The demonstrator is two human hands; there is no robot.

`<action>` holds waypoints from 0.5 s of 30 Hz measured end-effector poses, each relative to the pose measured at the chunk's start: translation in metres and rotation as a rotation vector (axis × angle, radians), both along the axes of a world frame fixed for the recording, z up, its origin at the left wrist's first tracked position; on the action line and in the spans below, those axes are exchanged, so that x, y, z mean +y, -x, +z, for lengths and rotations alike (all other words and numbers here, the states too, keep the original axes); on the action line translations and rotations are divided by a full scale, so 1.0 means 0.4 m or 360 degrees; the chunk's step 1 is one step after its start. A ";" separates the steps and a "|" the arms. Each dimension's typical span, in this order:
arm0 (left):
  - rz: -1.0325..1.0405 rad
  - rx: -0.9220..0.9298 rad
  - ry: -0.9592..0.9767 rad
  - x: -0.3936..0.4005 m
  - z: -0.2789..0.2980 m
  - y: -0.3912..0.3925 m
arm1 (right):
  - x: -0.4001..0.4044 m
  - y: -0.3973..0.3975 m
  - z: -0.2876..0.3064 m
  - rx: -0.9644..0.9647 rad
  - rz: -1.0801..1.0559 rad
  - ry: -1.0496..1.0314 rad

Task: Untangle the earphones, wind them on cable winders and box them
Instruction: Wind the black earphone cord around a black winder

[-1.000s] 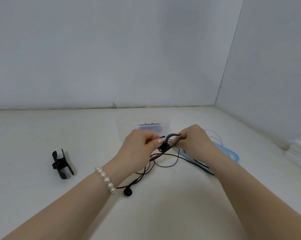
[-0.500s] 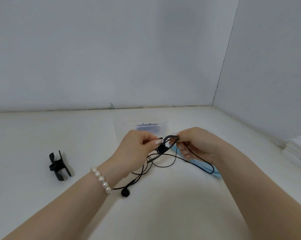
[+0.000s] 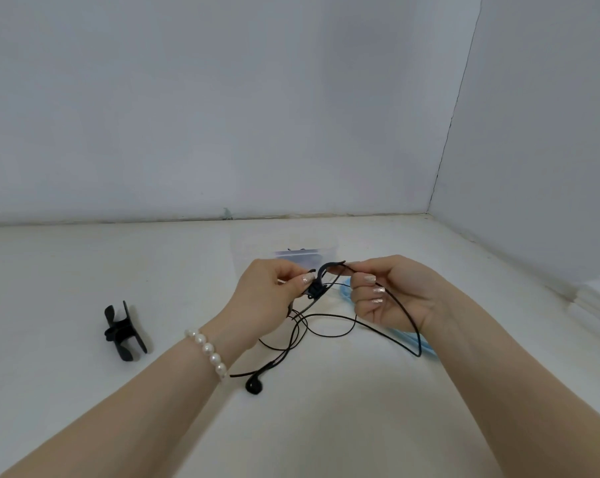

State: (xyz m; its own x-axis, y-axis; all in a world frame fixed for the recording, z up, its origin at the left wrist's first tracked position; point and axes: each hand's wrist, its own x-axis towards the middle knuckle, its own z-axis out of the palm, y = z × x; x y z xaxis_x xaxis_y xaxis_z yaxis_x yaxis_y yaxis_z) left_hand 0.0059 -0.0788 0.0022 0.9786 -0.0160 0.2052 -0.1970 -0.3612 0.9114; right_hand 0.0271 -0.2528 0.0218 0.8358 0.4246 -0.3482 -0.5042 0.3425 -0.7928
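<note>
My left hand pinches a black cable winder held above the white table. My right hand pinches the black earphone cable right at the winder's upper wing, palm turned up. The cable loops down under my right hand and trails across the table to a black earbud lying below my left wrist. A second black cable winder lies on the table at the left. A clear plastic box with dark contents stands just behind my hands.
A light blue cable lies on the table under my right hand. White folded material sits at the right edge. Grey walls close the table at the back and right.
My right hand has turned palm up and drawn the black cable out to the right of the winder. The white cable behind it is no longer seen. My left hand holds the winder steady.
</note>
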 end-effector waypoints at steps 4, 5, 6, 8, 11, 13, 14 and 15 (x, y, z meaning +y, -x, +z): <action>0.0022 0.0020 -0.0053 0.005 -0.006 -0.009 | 0.007 0.007 0.003 -0.0226 -0.0040 0.0396; 0.0026 0.0022 -0.0080 0.003 -0.008 -0.011 | 0.009 0.010 0.003 -0.0340 -0.0081 0.0558; 0.0031 0.0020 -0.0120 0.001 -0.011 -0.012 | 0.011 0.012 0.002 -0.0480 -0.0139 0.0745; 0.0055 -0.0012 -0.0259 -0.003 -0.013 -0.014 | 0.018 0.015 -0.003 -0.0754 -0.0268 0.1099; 0.0137 -0.0110 -0.0596 -0.005 -0.010 -0.014 | 0.024 0.011 -0.011 -0.0988 -0.0351 0.1451; 0.0184 -0.0172 -0.0835 -0.006 -0.012 -0.019 | 0.023 0.012 -0.008 -0.1112 -0.0353 0.1675; 0.0202 -0.0189 -0.0900 -0.007 -0.014 -0.021 | 0.024 0.017 -0.006 -0.1148 -0.0341 0.1720; 0.0217 -0.0198 -0.0936 -0.009 -0.017 -0.023 | 0.027 0.023 -0.003 -0.1156 -0.0308 0.1699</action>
State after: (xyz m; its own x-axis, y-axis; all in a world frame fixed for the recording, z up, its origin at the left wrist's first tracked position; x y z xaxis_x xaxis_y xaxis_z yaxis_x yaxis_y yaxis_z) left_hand 0.0151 -0.0825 -0.0044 0.9490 -0.0376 0.3131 -0.2059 -0.8260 0.5247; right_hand 0.0178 -0.2421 0.0206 0.9904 0.0734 0.1175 0.1379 -0.6027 -0.7859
